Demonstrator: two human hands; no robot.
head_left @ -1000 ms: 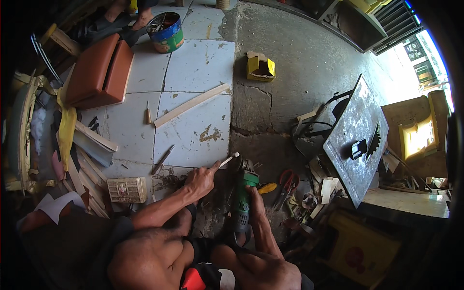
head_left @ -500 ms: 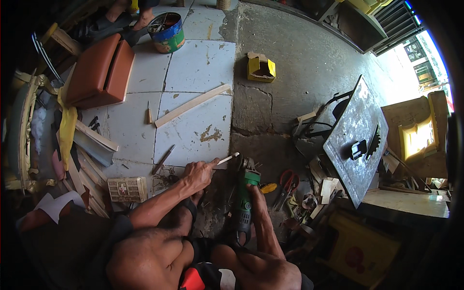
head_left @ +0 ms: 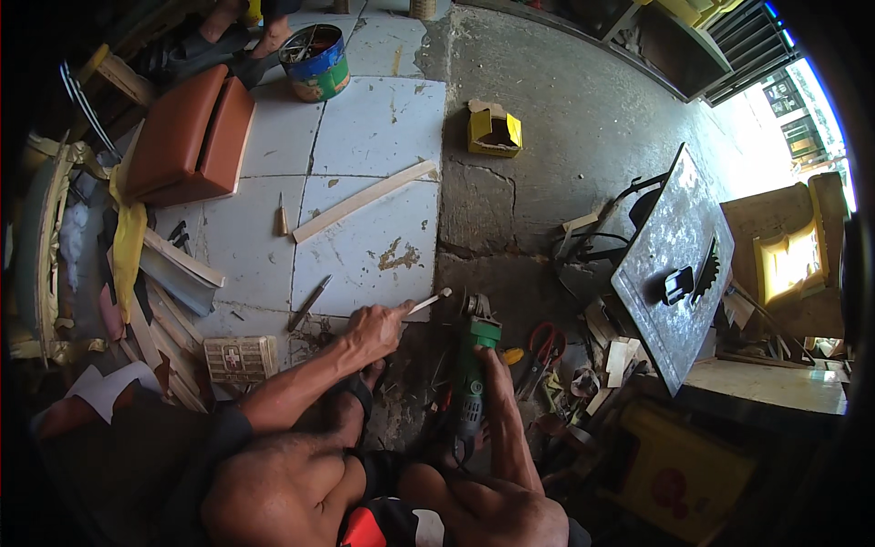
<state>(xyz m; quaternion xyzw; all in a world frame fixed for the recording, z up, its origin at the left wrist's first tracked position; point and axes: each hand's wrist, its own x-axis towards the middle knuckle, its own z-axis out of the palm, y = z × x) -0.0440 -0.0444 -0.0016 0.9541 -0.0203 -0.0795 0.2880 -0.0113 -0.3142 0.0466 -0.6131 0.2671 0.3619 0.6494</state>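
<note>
Now the left hand (head_left: pixel 374 331) pinches the pale stick (head_left: pixel 423 304) near frame centre, while the right hand (head_left: pixel 495 372), wrapped round the green grinder (head_left: pixel 473 369) at lower centre, has shifted right, widening the gap, so likely no grinding contact.

At your left, a pale box (head_left: pixel 255 359) bears a cross emblem (head_left: pixel 232 359); at your lower right, a yellow object (head_left: pixel 706 469) bears a round red mark (head_left: pixel 670 486). Legible lettering: none.
</note>
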